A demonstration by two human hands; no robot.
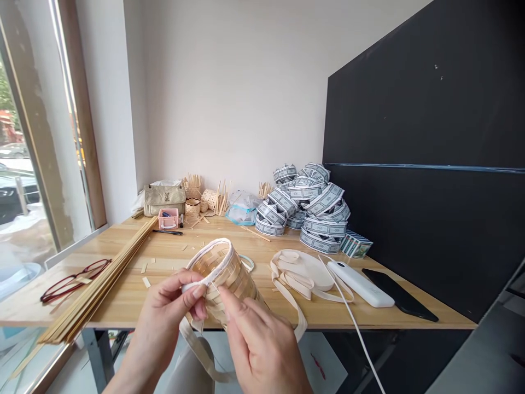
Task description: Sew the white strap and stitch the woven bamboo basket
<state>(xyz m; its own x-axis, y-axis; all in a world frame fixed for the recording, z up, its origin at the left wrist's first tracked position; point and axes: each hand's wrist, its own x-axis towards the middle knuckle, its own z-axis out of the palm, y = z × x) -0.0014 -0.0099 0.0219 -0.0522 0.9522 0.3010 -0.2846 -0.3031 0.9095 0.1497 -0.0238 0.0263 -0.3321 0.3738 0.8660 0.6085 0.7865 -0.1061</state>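
Bamboo basket held up just over the worktop edge, clasped by the left hand at its white-bound rim; the right hand pinches a pale strip against the weave below the rim.

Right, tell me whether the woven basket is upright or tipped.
Tipped: the basket is held in the air between the left hand and right hand, its white rim slanting toward the left hand.

The lower end of the woven bamboo basket is hidden by the right hand, the forearm of the left hand is cut off by the bottom edge, and the print on the stacked paper rolls is too small to be read.
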